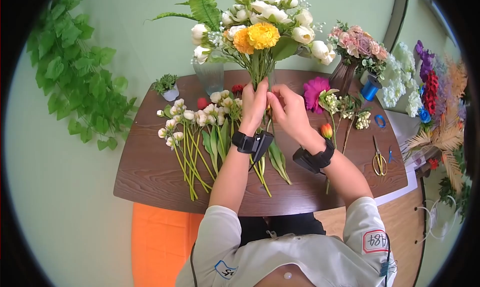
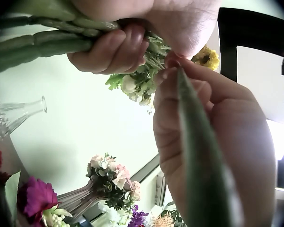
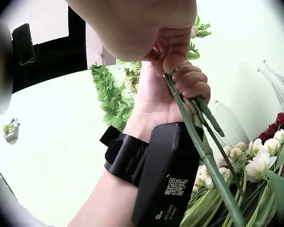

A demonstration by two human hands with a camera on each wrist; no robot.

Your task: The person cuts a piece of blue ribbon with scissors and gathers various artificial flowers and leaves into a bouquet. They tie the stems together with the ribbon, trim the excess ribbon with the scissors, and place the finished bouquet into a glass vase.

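In the head view, the left hand point(image 1: 254, 107) grips the gathered stems of a bouquet point(image 1: 270, 17) of white flowers with two yellow-orange blooms point(image 1: 263, 35), held upright above the table. Its fingers point(image 2: 109, 52) wrap round the thick green stems point(image 2: 47, 45) in the left wrist view. Close against it, the right hand point(image 1: 290, 112) has its fingers curled. Thumb and fingers of the right hand point(image 2: 217, 118) pinch a single green stem point(image 2: 199, 142), which also shows slanting down in the right wrist view point(image 3: 203, 156). The bloom on that stem cannot be told.
White flowers point(image 1: 188, 115) with long stems lie on the brown table point(image 1: 150, 172). A glass vase point(image 1: 210, 77) stands behind. To the right are a magenta flower point(image 1: 315, 94), a vase of pink flowers point(image 1: 342, 74), blue ribbon point(image 1: 370, 88) and scissors point(image 1: 379, 163). A small potted plant point(image 1: 169, 89) stands back left.
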